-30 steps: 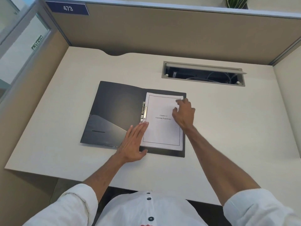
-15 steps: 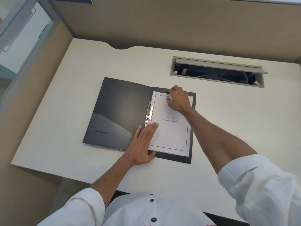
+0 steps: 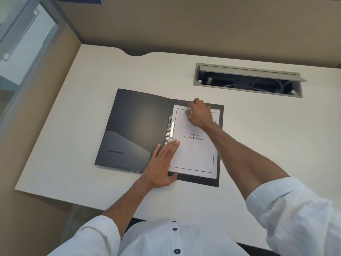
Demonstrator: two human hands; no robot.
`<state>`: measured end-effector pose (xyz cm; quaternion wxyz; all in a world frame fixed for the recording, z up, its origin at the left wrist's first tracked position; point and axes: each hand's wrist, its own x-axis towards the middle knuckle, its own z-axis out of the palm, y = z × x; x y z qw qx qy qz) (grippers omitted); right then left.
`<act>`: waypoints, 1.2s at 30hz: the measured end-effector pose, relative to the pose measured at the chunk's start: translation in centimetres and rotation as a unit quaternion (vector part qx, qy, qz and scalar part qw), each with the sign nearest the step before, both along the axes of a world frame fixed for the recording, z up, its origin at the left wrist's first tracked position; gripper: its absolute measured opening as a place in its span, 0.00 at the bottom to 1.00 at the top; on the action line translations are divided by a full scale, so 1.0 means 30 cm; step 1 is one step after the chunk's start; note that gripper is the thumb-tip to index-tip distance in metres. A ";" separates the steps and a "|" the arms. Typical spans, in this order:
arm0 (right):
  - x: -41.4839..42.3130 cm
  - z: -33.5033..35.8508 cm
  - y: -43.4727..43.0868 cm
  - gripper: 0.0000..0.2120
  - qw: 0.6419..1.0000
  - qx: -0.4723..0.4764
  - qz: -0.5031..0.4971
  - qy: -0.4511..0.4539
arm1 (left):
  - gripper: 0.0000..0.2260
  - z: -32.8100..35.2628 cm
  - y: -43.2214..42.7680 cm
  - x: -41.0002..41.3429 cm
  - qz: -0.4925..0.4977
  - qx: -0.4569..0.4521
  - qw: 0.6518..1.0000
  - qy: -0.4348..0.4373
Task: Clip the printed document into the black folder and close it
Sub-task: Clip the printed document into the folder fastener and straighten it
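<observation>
A black folder (image 3: 136, 126) lies open flat on the desk, with a pocket on its left flap. The printed document (image 3: 195, 154), a white stack titled "Chapter 6 Learning Experience", rests on the right flap. A metal clip (image 3: 170, 130) runs along the spine at the paper's left edge. My left hand (image 3: 162, 167) lies flat, fingers together, pressing the stack's lower left edge just below the clip. My right hand (image 3: 199, 113) sits at the stack's top edge, fingers curled over it.
The pale desk (image 3: 267, 137) is walled by tan cubicle partitions at the back and left. An open cable tray (image 3: 249, 80) with wires is sunk into the desktop behind and right of the folder. My white sleeves fill the bottom of the view.
My right hand moved from the page's right side up to its top edge. The left hand stayed pressed on the lower left edge. The camera came closer.
</observation>
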<state>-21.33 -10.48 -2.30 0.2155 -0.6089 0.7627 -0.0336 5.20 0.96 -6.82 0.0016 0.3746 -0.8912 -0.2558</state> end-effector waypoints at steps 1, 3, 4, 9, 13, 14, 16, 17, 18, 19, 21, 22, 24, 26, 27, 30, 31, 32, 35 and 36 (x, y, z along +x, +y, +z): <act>-0.001 0.001 -0.001 0.20 1.000 0.001 0.001 0.000 | 0.51 0.001 0.000 0.000 -0.002 0.001 1.000 0.001; -0.005 0.004 -0.007 0.19 1.000 0.006 0.002 -0.003 | 0.51 0.003 0.000 0.000 -0.007 0.002 1.000 -0.002; -0.006 0.006 -0.010 0.19 1.000 0.008 0.002 -0.005 | 0.51 0.004 0.000 0.000 -0.009 0.001 1.000 -0.003; -0.013 0.008 -0.022 0.18 1.000 0.014 0.001 -0.007 | 0.50 0.006 -0.006 0.015 -0.018 -0.002 1.000 -0.006; -0.004 0.004 -0.024 0.18 1.000 0.010 -0.005 -0.007 | 0.49 0.003 -0.005 0.020 -0.016 0.000 1.000 -0.009; -0.004 0.004 -0.024 0.18 1.000 0.011 -0.006 -0.008 | 0.49 0.001 -0.004 0.019 -0.017 0.001 1.000 -0.009; -0.005 0.004 -0.025 0.18 1.000 0.012 -0.008 -0.009 | 0.49 -0.001 -0.003 0.017 -0.018 0.006 1.000 -0.010; -0.006 0.005 -0.026 0.18 1.000 0.013 -0.007 -0.009 | 0.49 -0.002 -0.004 0.016 -0.018 0.009 1.000 -0.011; -0.007 0.006 -0.027 0.18 1.000 0.014 -0.006 -0.009 | 0.49 -0.002 -0.006 0.016 -0.018 0.011 1.000 -0.012; -0.006 0.007 -0.027 0.18 1.000 0.016 -0.006 -0.009 | 0.49 -0.003 -0.009 0.017 -0.018 0.013 1.000 -0.013; -0.004 0.007 -0.028 0.18 1.000 0.017 -0.008 -0.007 | 0.49 -0.003 -0.013 0.021 -0.022 0.014 1.000 -0.016; -0.003 0.006 -0.028 0.18 1.000 0.017 -0.009 -0.006 | 0.49 -0.003 -0.013 0.022 -0.024 0.015 0.999 -0.017; -0.001 0.008 -0.030 0.17 1.000 0.019 -0.012 -0.007 | 0.48 -0.005 -0.012 0.024 -0.029 0.017 0.999 -0.021; 0.001 0.012 -0.031 0.17 1.000 0.020 -0.016 -0.008 | 0.47 -0.007 -0.010 0.027 -0.030 0.014 0.999 -0.025; 0.002 0.015 -0.031 0.18 1.000 0.021 -0.017 -0.008 | 0.47 -0.007 -0.011 0.028 -0.032 0.012 0.999 -0.027; 0.001 0.021 -0.027 0.18 1.000 0.023 -0.015 -0.012 | 0.46 -0.006 -0.013 0.028 -0.043 0.011 0.998 -0.042; 0.000 0.023 -0.025 0.19 1.000 0.024 -0.014 -0.013 | 0.45 -0.006 -0.014 0.029 -0.047 0.011 0.998 -0.047; -0.002 0.025 -0.025 0.19 0.999 0.026 -0.012 -0.015 | 0.45 -0.005 -0.013 0.032 -0.049 0.010 0.998 -0.049; -0.011 0.034 -0.019 0.20 0.999 0.023 -0.015 -0.033 | 0.44 -0.001 -0.011 0.045 -0.045 0.002 0.998 -0.046; -0.015 0.036 -0.014 0.20 0.999 0.014 -0.020 -0.044 | 0.44 0.002 -0.011 0.050 -0.040 -0.002 0.998 -0.041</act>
